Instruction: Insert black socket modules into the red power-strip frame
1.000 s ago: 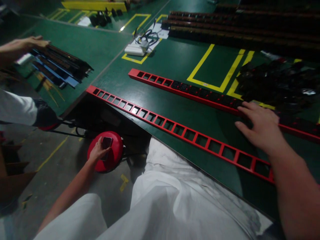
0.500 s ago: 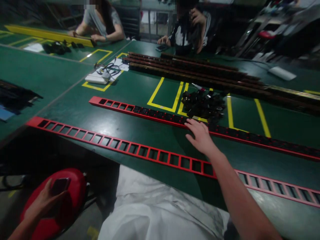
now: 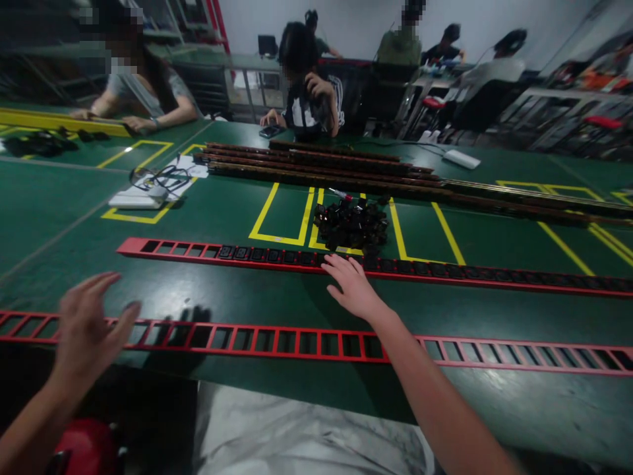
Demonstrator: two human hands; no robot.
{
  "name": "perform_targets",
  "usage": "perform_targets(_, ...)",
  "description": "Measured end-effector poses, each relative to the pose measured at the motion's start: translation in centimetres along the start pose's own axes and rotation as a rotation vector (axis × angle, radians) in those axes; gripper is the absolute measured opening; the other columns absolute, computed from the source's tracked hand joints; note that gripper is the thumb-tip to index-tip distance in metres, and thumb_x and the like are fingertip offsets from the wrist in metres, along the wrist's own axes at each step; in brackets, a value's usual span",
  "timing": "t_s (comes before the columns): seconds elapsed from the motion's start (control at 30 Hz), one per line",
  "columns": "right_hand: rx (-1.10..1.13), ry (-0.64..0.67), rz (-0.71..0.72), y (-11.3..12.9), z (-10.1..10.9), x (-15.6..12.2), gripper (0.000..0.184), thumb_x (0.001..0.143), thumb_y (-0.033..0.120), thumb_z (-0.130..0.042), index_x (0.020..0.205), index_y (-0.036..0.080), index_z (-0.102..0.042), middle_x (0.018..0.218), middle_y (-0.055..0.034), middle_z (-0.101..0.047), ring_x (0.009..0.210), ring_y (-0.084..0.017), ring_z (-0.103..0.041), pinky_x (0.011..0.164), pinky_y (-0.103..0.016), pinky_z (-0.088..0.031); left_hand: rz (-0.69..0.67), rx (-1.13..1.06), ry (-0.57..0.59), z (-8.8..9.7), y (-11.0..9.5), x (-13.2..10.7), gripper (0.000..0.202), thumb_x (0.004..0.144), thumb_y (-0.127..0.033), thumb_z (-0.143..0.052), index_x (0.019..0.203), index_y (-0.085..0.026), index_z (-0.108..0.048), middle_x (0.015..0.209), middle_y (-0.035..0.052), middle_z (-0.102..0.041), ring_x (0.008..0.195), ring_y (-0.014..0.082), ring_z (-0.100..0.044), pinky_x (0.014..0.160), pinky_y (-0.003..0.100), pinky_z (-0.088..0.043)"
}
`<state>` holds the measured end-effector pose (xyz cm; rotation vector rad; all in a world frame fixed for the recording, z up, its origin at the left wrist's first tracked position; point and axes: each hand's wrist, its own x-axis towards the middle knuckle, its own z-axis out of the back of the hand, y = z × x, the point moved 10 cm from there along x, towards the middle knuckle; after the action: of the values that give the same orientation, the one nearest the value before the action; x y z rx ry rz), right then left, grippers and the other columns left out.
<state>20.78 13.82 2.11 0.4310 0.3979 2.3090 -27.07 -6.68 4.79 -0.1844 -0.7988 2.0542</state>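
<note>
Two long red strips lie across the green table (image 3: 297, 303). The far red strip (image 3: 178, 251) has black sockets set in most of its slots; the near red strip (image 3: 277, 340) is an empty frame of square holes. My right hand (image 3: 353, 290) rests flat, fingers stretched, on the table against the far strip's near edge, just below a pile of black sockets (image 3: 351, 224). My left hand (image 3: 89, 330) hovers open with fingers spread above the left part of the near strip, holding nothing.
Long dark strips (image 3: 321, 168) are stacked behind the pile. A white box with cables (image 3: 143, 194) sits at the left. Yellow tape marks boxes on the table. Two people sit at the far side, one with a phone (image 3: 271, 130). A red stool (image 3: 84, 448) is below left.
The view tilted up and swung right. My left hand rose from the red stool, where it held a phone, to hover empty over the near strip. My right hand stays by the far strip.
</note>
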Motion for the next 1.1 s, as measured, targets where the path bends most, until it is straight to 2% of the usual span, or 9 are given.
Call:
perform_targets(0.07,0.002,-0.003,0.001,0.0,0.1,-0.1,0.058,0.095,0.020,-0.058,0.152,0.027,-0.056,0.164,-0.0102,-0.048,0.156,-0.030,-0.040,0.128,-0.064,-0.026,-0.397,0.120,0.042,-5.5,-7.9,2.8,0.069,0.088,-0.051,-0.067,0.152,-0.039,-0.045,0.161,-0.0022,-0.047,0.153,0.0385,-0.039,0.127,0.059,-0.033)
perform_targets(0.13,0.006,-0.004,-0.003,0.1,0.1,-0.2,0.058,0.095,0.019,-0.059,0.152,0.027,-0.056,0.165,-0.0096,-0.048,0.156,-0.029,-0.039,0.128,-0.063,-0.025,-0.588,0.235,0.150,-10.9,-13.2,4.6,0.074,0.087,-0.048,-0.068,0.153,-0.027,-0.044,0.158,0.0083,-0.049,0.152,0.0400,-0.039,0.128,0.059,-0.027)
perform_targets(0.23,0.016,-0.001,-0.010,0.3,0.3,-0.3,0.058,0.096,0.019,-0.059,0.153,0.026,-0.055,0.165,-0.0095,-0.047,0.157,-0.028,-0.038,0.130,-0.061,-0.024,-0.655,0.366,0.331,-17.1,-16.4,6.1,0.080,0.085,-0.051,-0.072,0.154,-0.024,-0.044,0.156,0.0133,-0.052,0.152,0.0421,-0.038,0.128,0.062,-0.020)
perform_targets(0.33,0.026,0.010,-0.015,0.4,0.3,-0.3,0.058,0.096,0.019,-0.059,0.153,0.026,-0.055,0.165,-0.0101,-0.046,0.157,-0.028,-0.037,0.130,-0.061,-0.023,-0.719,0.376,0.419,-20.6,-17.0,6.0,0.076,0.085,-0.054,-0.072,0.152,-0.025,-0.049,0.151,0.0143,-0.056,0.146,0.0420,-0.045,0.126,0.062,-0.020)
perform_targets(0.4,0.029,0.018,-0.016,0.5,0.3,-0.3,0.057,0.097,0.020,-0.059,0.153,0.026,-0.055,0.166,-0.0098,-0.046,0.158,-0.027,-0.036,0.130,-0.061,-0.023,-0.724,0.366,0.399,-21.5,-16.8,5.9,0.070,0.087,-0.056,-0.068,0.147,-0.023,-0.054,0.144,0.0157,-0.059,0.141,0.0425,-0.049,0.125,0.061,-0.021)
perform_targets(0.5,0.024,0.022,-0.018,0.4,0.2,-0.4,0.056,0.097,0.020,-0.058,0.153,0.024,-0.055,0.167,-0.0100,-0.044,0.159,-0.026,-0.035,0.131,-0.059,-0.022,-0.697,0.382,0.337,-21.8,-16.7,5.7,0.062,0.091,-0.056,-0.062,0.142,-0.020,-0.058,0.136,0.0159,-0.062,0.136,0.0418,-0.052,0.124,0.060,-0.023)
perform_targets(0.63,0.015,0.022,-0.018,0.4,0.1,-0.4,0.056,0.097,0.019,-0.059,0.153,0.021,-0.055,0.167,-0.0102,-0.044,0.159,-0.026,-0.034,0.132,-0.056,-0.021,-0.678,0.424,0.286,-21.1,-17.5,5.1,0.059,0.093,-0.052,-0.060,0.141,-0.017,-0.058,0.136,0.0160,-0.063,0.132,0.0394,-0.053,0.123,0.058,-0.025)
perform_targets(0.83,0.007,0.028,-0.035,0.3,-0.1,-0.2,0.055,0.096,0.017,-0.061,0.151,0.017,-0.057,0.167,-0.0133,-0.043,0.159,-0.027,-0.034,0.132,-0.055,-0.020,-0.708,0.454,0.287,-20.1,-19.0,4.3,0.058,0.097,-0.054,-0.053,0.142,-0.017,-0.058,0.138,0.0195,-0.064,0.131,0.0389,-0.055,0.120,0.059,-0.030)
perform_targets(1.1,0.010,0.033,-0.053,0.1,0.1,-0.1,0.056,0.096,0.017,-0.061,0.152,0.019,-0.056,0.168,-0.0131,-0.041,0.160,-0.027,-0.032,0.132,-0.055,-0.021,-0.698,0.462,0.313,-19.8,-19.3,4.2,0.059,0.100,-0.053,-0.052,0.143,-0.013,-0.057,0.139,0.0193,-0.062,0.131,0.0389,-0.054,0.119,0.059,-0.030)
